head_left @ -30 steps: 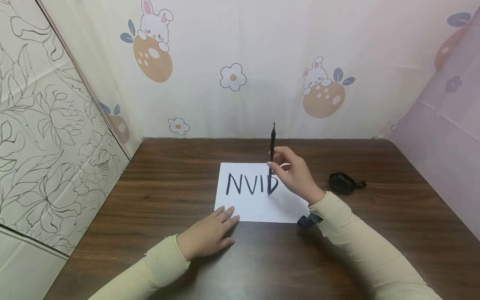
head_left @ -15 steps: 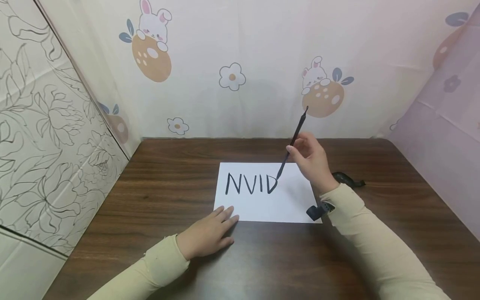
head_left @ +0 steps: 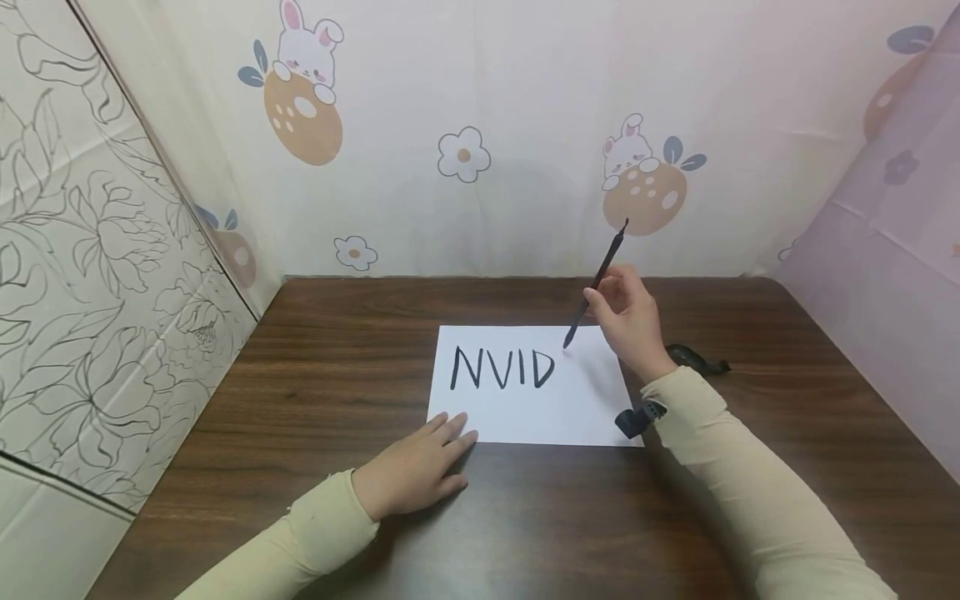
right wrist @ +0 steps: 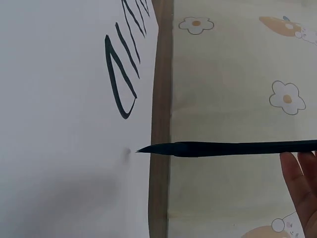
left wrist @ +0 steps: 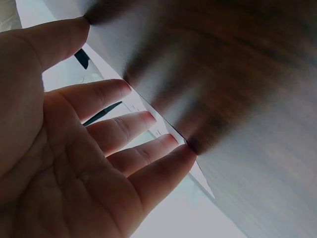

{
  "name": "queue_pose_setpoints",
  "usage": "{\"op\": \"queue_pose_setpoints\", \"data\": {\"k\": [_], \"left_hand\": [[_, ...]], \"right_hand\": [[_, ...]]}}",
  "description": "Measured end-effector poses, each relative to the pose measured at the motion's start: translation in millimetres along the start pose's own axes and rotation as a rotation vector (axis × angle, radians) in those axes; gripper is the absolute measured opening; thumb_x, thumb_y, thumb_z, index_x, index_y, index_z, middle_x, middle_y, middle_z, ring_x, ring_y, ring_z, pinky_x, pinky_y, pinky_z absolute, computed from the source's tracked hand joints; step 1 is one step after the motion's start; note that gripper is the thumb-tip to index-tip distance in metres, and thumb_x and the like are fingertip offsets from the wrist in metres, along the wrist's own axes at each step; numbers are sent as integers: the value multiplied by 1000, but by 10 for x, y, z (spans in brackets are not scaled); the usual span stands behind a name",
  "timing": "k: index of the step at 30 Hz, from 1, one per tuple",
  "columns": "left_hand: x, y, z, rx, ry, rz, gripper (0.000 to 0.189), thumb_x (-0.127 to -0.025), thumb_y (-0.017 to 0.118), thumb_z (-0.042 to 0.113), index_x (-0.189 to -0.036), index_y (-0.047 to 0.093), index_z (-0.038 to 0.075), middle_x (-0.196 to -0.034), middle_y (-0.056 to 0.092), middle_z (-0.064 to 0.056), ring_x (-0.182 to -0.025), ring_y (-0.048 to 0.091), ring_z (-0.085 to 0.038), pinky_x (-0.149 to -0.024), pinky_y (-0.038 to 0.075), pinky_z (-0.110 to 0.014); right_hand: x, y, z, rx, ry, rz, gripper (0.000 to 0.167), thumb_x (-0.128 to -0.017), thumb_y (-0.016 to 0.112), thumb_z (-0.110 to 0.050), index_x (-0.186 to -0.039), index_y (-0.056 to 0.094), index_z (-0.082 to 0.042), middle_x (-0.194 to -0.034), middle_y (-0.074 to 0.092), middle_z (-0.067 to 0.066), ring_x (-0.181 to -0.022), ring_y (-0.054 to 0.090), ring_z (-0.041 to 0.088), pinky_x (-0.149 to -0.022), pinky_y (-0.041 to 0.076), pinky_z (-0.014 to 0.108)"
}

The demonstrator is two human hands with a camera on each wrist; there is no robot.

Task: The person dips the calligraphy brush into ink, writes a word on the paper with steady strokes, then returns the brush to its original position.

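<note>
A white sheet of paper [head_left: 525, 417] lies on the table, bearing the black brushed letters "NVID" [head_left: 502, 368]. My right hand [head_left: 630, 321] pinches a dark writing brush [head_left: 600, 275] by its handle, tilted with its top to the right. In the right wrist view the pointed brush tip [right wrist: 148, 149] hovers close over the paper, just past the letter D, with a small shadow beside it. My left hand [head_left: 412, 467] lies with spread, straight fingers [left wrist: 143, 158], its fingertips on the paper's lower left corner.
A black ink dish [head_left: 693, 358] with a short handle stands right of the paper, partly hidden behind my right hand. The brown wooden table [head_left: 337, 358] meets a patterned curtain [head_left: 525, 208] at the back.
The brush has traced the D's curve, lifted off and moved to the right of the letter; it now tilts rightward. My left hand has stayed in place.
</note>
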State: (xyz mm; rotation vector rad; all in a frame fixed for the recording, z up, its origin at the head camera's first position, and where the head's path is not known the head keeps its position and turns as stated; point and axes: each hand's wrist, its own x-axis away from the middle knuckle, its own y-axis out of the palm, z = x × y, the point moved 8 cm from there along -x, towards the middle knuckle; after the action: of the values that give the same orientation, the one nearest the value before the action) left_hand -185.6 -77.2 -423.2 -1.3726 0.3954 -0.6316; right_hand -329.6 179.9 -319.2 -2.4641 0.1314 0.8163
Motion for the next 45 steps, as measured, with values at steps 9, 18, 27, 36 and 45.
{"op": "queue_pose_setpoints", "data": {"k": [9,18,27,36,45], "left_hand": [[-3,5,3,6,-2,-2,59,-96,60,38,-146,47,11,-155,39,-15,-142,38,-39,-114,39,-47],[0,12,-1,15,-4,-8,59,-96,60,37,-146,46,10,-155,38,-15,-142,37,-39,-115,38,-47],[10,27,-3,12,-10,-15,59,-96,59,40,-147,46,11,-156,38,-14,-143,37,-38,-115,37,-47],[15,22,-6,18,-7,-6,59,-96,60,39,-146,46,11,-156,38,-15,-143,37,-39,-115,37,-47],[21,1,6,23,1,3,59,-95,61,36,-146,47,10,-155,39,-16,-142,37,-39,-115,38,-47]], "right_hand": [[31,12,47,13,22,1,29,-96,61,-13,-123,50,-6,-97,61,11,-84,56,-1,-75,51,7],[73,46,84,12,37,-23,29,-97,61,-15,-123,51,-8,-96,61,9,-83,63,13,-73,53,9],[95,56,59,17,12,-34,29,-96,63,-14,-123,53,-8,-94,62,9,-80,62,10,-73,52,9],[125,66,10,31,5,-58,31,-95,64,-15,-125,54,-10,-93,62,8,-75,63,5,-71,51,9],[155,75,-26,20,10,-84,33,-95,65,-14,-125,53,-11,-95,63,9,-77,68,23,-70,52,9]]}}
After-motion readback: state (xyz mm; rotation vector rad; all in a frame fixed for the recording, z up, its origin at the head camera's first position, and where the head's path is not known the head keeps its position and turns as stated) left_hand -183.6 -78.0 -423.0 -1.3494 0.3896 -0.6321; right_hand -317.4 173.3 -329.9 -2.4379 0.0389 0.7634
